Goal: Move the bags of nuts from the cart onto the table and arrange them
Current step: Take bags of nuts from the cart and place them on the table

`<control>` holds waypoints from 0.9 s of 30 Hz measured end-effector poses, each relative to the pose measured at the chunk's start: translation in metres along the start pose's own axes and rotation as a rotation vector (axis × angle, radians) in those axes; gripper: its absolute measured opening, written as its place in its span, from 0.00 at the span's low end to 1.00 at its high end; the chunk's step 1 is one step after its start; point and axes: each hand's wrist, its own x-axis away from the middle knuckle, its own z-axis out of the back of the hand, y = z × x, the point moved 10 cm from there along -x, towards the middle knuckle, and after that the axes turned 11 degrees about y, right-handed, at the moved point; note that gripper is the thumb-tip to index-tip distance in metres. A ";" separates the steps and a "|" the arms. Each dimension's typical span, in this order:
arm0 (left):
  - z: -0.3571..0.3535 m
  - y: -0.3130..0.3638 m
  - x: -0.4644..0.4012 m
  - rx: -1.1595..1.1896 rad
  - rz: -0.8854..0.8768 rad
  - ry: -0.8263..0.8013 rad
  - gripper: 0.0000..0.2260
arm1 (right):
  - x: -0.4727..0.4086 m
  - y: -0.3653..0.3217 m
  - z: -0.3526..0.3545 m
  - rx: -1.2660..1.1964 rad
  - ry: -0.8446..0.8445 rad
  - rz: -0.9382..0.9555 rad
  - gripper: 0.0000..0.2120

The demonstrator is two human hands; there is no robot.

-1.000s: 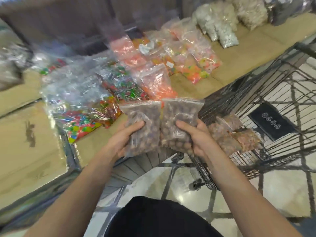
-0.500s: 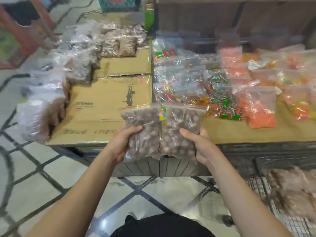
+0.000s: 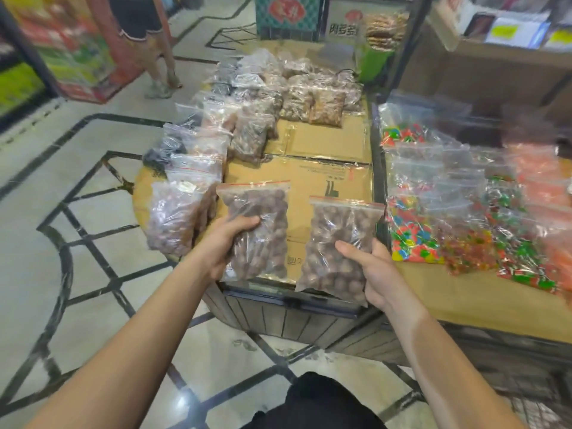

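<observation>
I hold two clear zip bags of round brown nuts over the near edge of the cardboard-covered table (image 3: 322,181). My left hand (image 3: 227,239) grips the left bag of nuts (image 3: 257,218) at its lower left side. My right hand (image 3: 376,270) grips the right bag of nuts (image 3: 337,243) at its lower right corner. The two bags hang apart, both upright with the red zip strips at the top. A row of other nut bags (image 3: 185,193) lines the table's left edge, and more nut bags (image 3: 297,85) lie at its far end. A corner of the cart (image 3: 532,394) shows at the lower right.
Bags of coloured candy (image 3: 439,212) cover the adjoining table on the right. A person's legs (image 3: 154,57) stand on the tiled floor at the far left beside a display stand. Shelves and boxes rise behind the tables.
The view has swung left from the cart and candy table to the cardboard table. Both bags, held side by side before, have moved apart and forward over the table edge.
</observation>
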 end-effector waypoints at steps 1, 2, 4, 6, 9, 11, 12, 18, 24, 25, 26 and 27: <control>0.005 0.003 -0.007 0.007 0.005 0.009 0.23 | -0.006 0.000 -0.007 0.008 -0.008 -0.001 0.24; 0.009 0.004 -0.016 0.006 0.009 0.019 0.22 | -0.013 0.000 -0.014 0.016 -0.015 -0.003 0.24; 0.016 0.005 -0.035 -0.002 0.022 0.044 0.21 | -0.028 0.001 -0.025 0.031 -0.035 -0.013 0.26; 0.018 0.004 -0.056 0.003 0.050 0.062 0.23 | -0.043 0.004 -0.034 0.039 -0.062 -0.032 0.31; 0.022 0.002 -0.089 0.016 0.092 0.148 0.22 | -0.071 0.005 -0.046 0.067 -0.083 -0.031 0.32; 0.024 -0.001 -0.111 0.032 0.138 0.199 0.19 | -0.091 0.005 -0.055 0.079 -0.085 -0.029 0.27; 0.024 -0.002 -0.123 0.036 0.157 0.223 0.19 | -0.100 0.005 -0.059 0.078 -0.086 -0.033 0.24; 0.027 0.014 -0.192 0.042 0.173 0.360 0.22 | -0.150 0.005 -0.077 0.109 -0.071 -0.072 0.22; 0.024 0.049 -0.255 -0.063 0.087 0.421 0.22 | -0.194 -0.005 -0.104 0.159 -0.084 -0.070 0.20; 0.028 0.052 -0.266 -0.092 0.075 0.439 0.25 | -0.200 -0.006 -0.111 0.163 -0.094 -0.072 0.20; 0.031 0.056 -0.274 -0.151 0.064 0.463 0.27 | -0.205 -0.007 -0.116 0.171 -0.098 -0.076 0.21; 0.035 0.058 -0.280 -0.224 0.046 0.494 0.28 | -0.210 -0.007 -0.121 0.185 -0.101 -0.078 0.22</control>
